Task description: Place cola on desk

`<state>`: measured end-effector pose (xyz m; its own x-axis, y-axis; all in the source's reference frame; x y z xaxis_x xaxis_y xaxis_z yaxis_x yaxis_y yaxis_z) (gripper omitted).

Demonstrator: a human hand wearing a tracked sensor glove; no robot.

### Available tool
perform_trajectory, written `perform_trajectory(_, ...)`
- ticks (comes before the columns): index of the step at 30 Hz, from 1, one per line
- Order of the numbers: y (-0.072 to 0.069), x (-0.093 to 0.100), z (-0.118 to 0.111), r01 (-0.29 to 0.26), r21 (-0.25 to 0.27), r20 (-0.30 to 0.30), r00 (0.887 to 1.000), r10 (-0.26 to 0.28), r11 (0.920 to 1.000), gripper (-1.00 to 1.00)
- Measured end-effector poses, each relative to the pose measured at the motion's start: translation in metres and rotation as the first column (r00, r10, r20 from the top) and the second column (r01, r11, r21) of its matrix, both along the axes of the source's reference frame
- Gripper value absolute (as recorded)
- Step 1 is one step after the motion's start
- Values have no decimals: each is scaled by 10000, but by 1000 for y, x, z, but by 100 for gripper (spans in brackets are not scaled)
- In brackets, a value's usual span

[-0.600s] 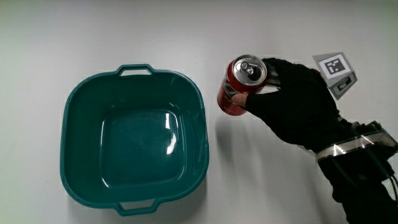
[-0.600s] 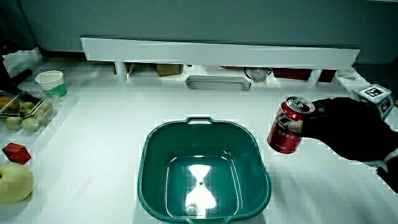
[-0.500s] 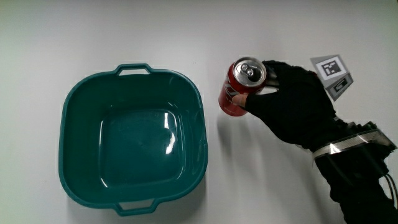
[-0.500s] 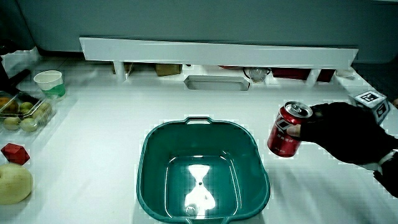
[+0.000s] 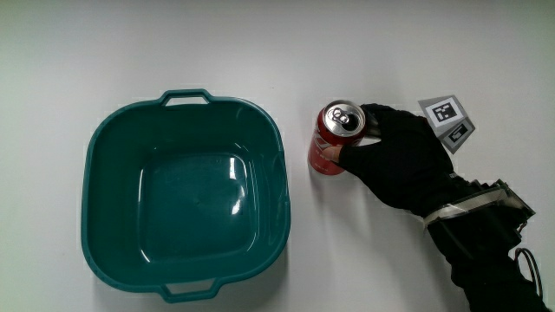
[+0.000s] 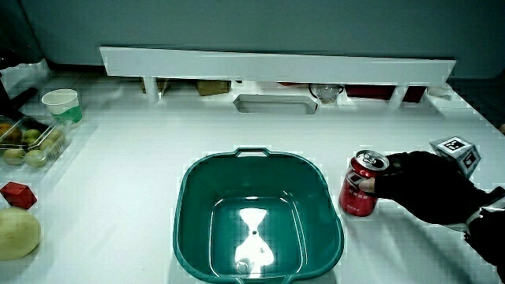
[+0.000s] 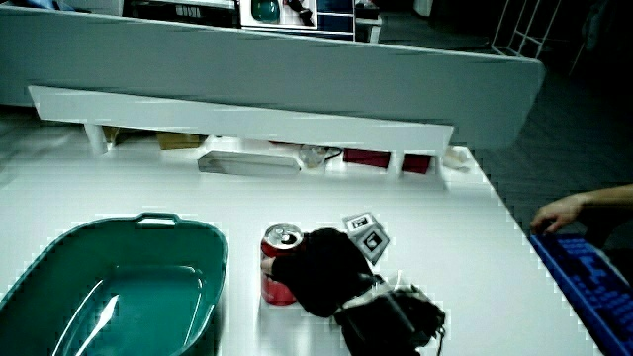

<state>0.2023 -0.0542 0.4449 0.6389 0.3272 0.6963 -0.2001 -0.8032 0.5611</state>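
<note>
A red cola can with a silver top stands upright on the white table beside the teal basin. The hand in its black glove is wrapped around the can's side, fingers curled on it. In both side views the can appears to rest on the table surface next to the basin, with the hand still on it. The patterned cube sits on the back of the hand.
The teal basin holds nothing. In a side view a green cup, a box of fruit, a small red block and a pale fruit lie near the table's edge. A low white partition with a grey tray runs along the table.
The hand has lowered the can toward the table beside the basin; the can now stands upright and lower than before.
</note>
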Motion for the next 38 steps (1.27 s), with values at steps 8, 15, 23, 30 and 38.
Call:
perform_trajectory(8,3,3,5,-43,-31,218,9998,44,10000,-4)
perform_trajectory(15,7,3,7,29,-64,266,9996,-28,10000,-29)
perform_trajectory(23,12,10,15,143,-639,268,9996,-126,9979,-57)
perform_trajectory(30,21,19,0,934,-933,-781,9918,-1009,9912,-82)
perform_trajectory(38,56,-7,-52,3197,-776,-3834,8648,-3243,9443,-100)
